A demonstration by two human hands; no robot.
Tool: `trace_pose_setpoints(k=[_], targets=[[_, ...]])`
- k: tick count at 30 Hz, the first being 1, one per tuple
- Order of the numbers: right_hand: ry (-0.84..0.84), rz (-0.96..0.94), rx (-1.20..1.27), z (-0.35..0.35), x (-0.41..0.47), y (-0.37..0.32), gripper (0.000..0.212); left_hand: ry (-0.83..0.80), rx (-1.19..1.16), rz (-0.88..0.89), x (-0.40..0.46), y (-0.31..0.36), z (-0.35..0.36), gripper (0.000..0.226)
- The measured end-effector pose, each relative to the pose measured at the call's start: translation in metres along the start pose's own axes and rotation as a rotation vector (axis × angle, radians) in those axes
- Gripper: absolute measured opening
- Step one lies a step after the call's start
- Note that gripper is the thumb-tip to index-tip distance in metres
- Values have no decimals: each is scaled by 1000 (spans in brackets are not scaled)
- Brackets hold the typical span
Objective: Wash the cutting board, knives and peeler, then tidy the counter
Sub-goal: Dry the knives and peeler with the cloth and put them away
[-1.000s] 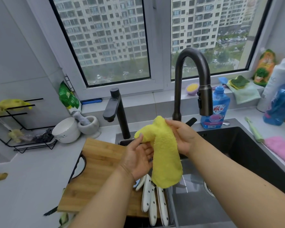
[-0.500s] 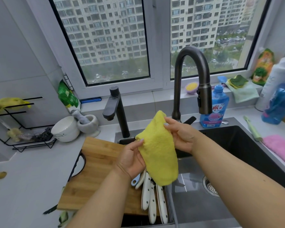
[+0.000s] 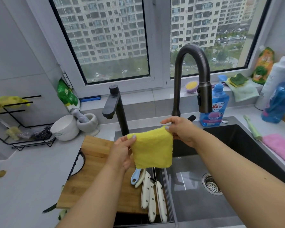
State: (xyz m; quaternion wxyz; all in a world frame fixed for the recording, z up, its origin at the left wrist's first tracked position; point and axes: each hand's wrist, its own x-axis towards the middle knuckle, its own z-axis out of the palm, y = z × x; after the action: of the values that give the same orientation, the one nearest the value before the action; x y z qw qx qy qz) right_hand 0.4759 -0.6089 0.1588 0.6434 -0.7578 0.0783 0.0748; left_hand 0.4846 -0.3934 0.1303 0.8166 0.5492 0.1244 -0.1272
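- Grey counter (image 3: 31, 175) under a window; dark sink (image 3: 234, 162) with a tall faucet (image 3: 192, 76).
- Cutting board (image 3: 95, 170) overhangs the sink's left edge; white-handled knives (image 3: 152, 196) and a blue peeler (image 3: 135, 176) lie in a rack beside it.
- Left hand (image 3: 122, 153) and right hand (image 3: 181, 130) each pinch a top corner of a yellow cloth (image 3: 152, 148) between thumb and fingers, holding it spread above the sink.

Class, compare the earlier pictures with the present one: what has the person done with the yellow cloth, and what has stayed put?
The yellow cloth, earlier bunched and hanging long between the hands, is now spread flat; the left hand and right hand have moved apart, each pinching a top corner. The cutting board, white-handled knives and tap stayed as they were.
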Motion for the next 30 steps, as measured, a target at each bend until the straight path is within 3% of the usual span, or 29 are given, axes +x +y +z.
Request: trace_pose_setpoints(k=[2, 5, 7, 9, 13, 15, 17, 20, 24, 25, 28, 30], targets=[[-54, -50, -115, 2, -2, -2, 25, -4, 65, 83, 3, 3, -5, 35], [-41, -146, -597, 6, -4, -1, 48, -55, 369, 215, 5, 10, -9, 41], [32, -262, -785, 10, -7, -5, 31, -54, 644, 333, 3, 14, -7, 25], [50, -322, -780, 8, -7, -7, 18, -33, 762, 409, 3, 19, -3, 8], [-66, -106, -58, -1, -4, 3, 33, -44, 710, 375, 5, 26, 2, 15], [-118, 27, 285, 3, -6, 12, 21, -38, 710, 367, 9, 24, 5, 20], [-173, 132, 490, 9, -9, 26, 23, 3, 765, 370, 12, 19, 10, 23], [-312, 252, 614, 24, -17, 50, 31, 35, 798, 306, 16, 11, 15, 25], [-343, 263, 698, 37, -21, 78, 82, 54, 821, 213, 21, -5, 14, 26], [-291, 261, 723, 36, -22, 81, 84, 56, 794, 176, 23, -9, 12, 28], [-102, 270, 825, 24, -20, 89, 54, 62, 697, 42, 25, -22, 5, 31], [-19, 270, 915, 13, -18, 92, 45, 72, 731, -19, 26, -33, -2, 29]])
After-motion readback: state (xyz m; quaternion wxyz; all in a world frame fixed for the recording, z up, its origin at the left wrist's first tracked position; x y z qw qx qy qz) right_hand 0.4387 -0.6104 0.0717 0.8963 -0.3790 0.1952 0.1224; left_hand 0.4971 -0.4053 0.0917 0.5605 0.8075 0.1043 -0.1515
